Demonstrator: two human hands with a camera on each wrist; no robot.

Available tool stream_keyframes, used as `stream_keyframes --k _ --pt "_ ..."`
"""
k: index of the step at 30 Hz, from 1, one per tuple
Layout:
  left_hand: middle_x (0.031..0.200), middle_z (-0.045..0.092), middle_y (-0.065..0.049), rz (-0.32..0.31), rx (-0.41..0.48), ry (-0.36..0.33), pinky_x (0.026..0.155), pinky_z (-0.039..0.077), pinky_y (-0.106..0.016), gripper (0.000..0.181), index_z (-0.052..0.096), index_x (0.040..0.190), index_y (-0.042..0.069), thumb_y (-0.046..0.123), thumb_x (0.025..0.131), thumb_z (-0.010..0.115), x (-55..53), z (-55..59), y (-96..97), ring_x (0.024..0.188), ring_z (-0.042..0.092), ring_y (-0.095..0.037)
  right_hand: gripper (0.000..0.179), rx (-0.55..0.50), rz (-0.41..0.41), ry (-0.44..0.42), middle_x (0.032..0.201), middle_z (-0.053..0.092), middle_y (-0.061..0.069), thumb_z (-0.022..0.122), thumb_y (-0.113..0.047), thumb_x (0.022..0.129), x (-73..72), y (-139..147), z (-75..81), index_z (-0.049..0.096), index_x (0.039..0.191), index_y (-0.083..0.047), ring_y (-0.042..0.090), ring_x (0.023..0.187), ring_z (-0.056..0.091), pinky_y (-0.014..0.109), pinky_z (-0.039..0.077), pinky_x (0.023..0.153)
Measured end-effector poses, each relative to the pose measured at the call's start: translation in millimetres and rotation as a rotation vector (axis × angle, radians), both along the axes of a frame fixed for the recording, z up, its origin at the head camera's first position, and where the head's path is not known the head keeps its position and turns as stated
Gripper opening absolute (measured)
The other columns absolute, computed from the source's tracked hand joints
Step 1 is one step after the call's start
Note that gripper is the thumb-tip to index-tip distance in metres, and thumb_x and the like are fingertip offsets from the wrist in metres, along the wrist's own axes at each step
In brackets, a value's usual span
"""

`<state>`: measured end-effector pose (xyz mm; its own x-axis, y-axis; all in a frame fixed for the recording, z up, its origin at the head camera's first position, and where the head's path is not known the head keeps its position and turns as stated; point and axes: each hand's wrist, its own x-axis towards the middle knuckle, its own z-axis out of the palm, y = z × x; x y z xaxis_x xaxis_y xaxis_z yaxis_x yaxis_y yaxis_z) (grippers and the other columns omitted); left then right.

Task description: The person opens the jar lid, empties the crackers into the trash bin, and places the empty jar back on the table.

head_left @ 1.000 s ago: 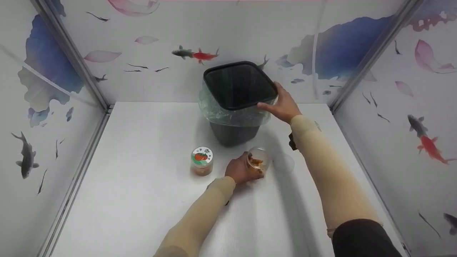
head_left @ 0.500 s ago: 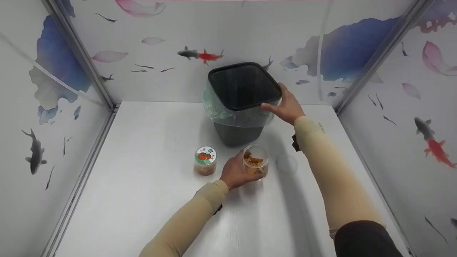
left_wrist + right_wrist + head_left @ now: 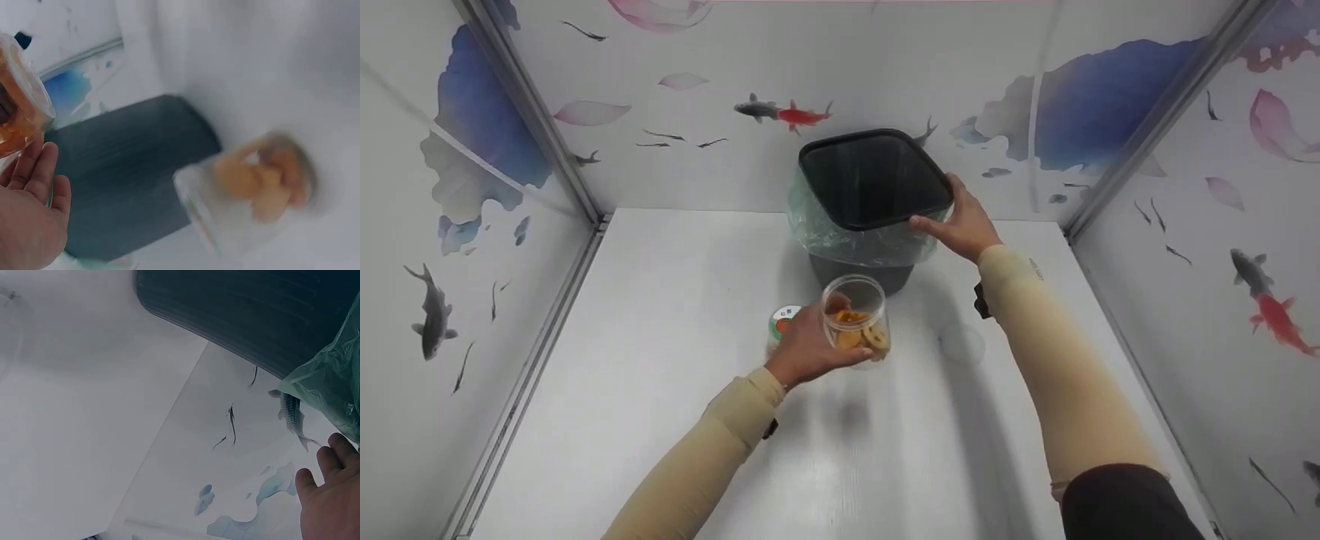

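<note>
My left hand (image 3: 801, 346) holds a clear plastic jar (image 3: 858, 330) round its side, raised above the white table and tilted, mouth toward the bin. Orange and yellowish snack pieces, one ring-shaped, fill its lower part. At the back stands a dark square trash can (image 3: 898, 277) with a green plastic liner (image 3: 814, 225) folded over its rim. My right hand (image 3: 966, 225) grips the can's right corner, thumb in front and fingers behind. A second jar (image 3: 253, 185) with similar contents stands before the can, partly behind my left hand in the head view.
A clear round lid (image 3: 962, 344) lies flat on the table (image 3: 660, 375), right of the held jar. White walls (image 3: 660, 45) printed with fish and petals enclose the back and both sides.
My left hand has lifted the held jar off the table and carried it left, where the hand now partly covers the second jar. My right hand stays on the trash can.
</note>
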<state>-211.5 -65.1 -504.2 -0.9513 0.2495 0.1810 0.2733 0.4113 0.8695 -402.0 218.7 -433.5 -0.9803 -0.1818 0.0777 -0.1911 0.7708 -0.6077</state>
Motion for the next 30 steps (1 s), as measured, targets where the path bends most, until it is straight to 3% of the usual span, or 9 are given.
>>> stream_keyframes --k 8,14,18,25,30 --pt "0.127 0.059 0.003 0.100 0.029 0.153 0.101 0.045 -0.039 0.086 0.051 0.132 0.012 0.058 0.068 0.086 -14.0 52.3 -36.1 0.115 0.055 -0.013 0.127 -0.007 -0.004 -0.015 0.164 0.017 0.008 0.069 -0.080 0.068 -0.6 0.4 0.7 0.008 0.161 -0.017 0.028 0.149 0.019 0.049 0.016 0.118" --pt "0.128 0.060 -0.004 0.145 0.040 0.250 0.099 0.047 -0.034 0.083 0.049 0.133 0.009 0.051 0.071 0.086 -35.5 85.9 -59.3 0.115 0.057 -0.015 0.123 -0.006 0.019 0.009 0.163 0.021 0.010 0.070 -0.077 0.072 -0.5 0.9 1.4 0.011 0.160 -0.015 0.028 0.148 0.022 0.049 0.018 0.118" --pt "0.128 0.059 -0.002 0.214 0.009 0.271 0.098 0.046 -0.032 0.081 0.049 0.132 0.011 0.052 0.072 0.085 -51.9 106.4 -71.8 0.113 0.056 -0.014 0.121 -0.010 0.031 0.035 0.162 0.024 0.013 0.071 -0.074 0.074 -0.6 1.0 2.3 0.013 0.160 -0.012 0.029 0.147 0.024 0.048 0.019 0.117" --pt "0.131 0.057 -0.004 0.339 -0.115 0.269 0.100 0.045 -0.032 0.085 0.047 0.134 0.012 0.055 0.071 0.083 -76.5 130.4 -84.2 0.117 0.055 -0.017 0.122 -0.011 0.023 0.030 0.162 0.022 0.012 0.071 -0.074 0.073 -1.6 0.8 -0.7 0.011 0.160 -0.012 0.029 0.147 0.023 0.048 0.018 0.118" --pt "0.130 0.059 -0.005 0.380 -0.216 0.284 0.098 0.047 -0.032 0.084 0.045 0.134 0.011 0.055 0.072 0.081 -91.4 139.1 -84.9 0.115 0.059 -0.020 0.122 -0.023 0.029 0.036 0.162 0.023 0.013 0.072 -0.072 0.074 -1.5 0.8 -1.2 0.012 0.160 -0.011 0.029 0.147 0.024 0.047 0.019 0.118"
